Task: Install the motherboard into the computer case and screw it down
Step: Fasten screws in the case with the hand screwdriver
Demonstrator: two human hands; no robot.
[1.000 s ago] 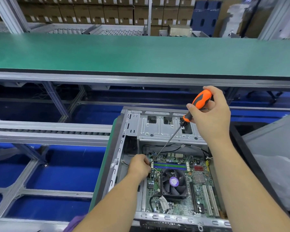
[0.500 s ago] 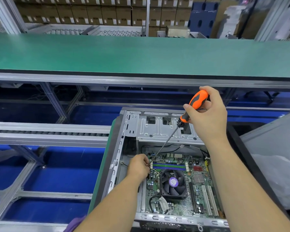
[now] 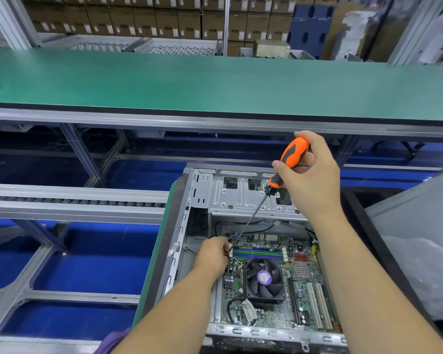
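Already seated in the open computer case [image 3: 189, 226] at lower centre: motherboard [image 3: 302, 279], CPU fan [image 3: 264, 278] showing. Right hand [image 3: 310, 180] wrapped round the orange screwdriver [image 3: 290, 159], shaft slanting down-left to the board's upper-left corner. Left hand [image 3: 211, 254] curled there, fingertips pinching near the tip; screw itself hidden. Could easily cam out at that slant and gouge traces beside the RAM slots [image 3: 257, 252]. Might also drop the screw under the board if the pinch loosens early.
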